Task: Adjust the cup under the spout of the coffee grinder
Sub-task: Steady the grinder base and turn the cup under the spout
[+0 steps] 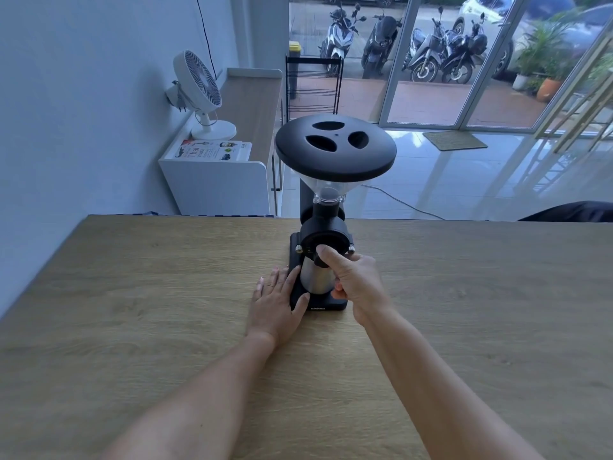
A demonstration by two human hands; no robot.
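Looks like a small street-front shop or café. Full-height glass doors with pale metal frames open onto a paved forecourt where parked motor scooters stand. Glossy white tiled floor, beige doormat. Black coffee grinder with clear funnel hopper on long light-oak wooden counter. White desk fan on white side cabinet.

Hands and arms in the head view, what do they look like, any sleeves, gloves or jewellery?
Both forearms are bare up to the frame edge, with no sleeves showing. The left hand and right hand wear no gloves. No watch or bracelet shows; a ring is too small to tell.
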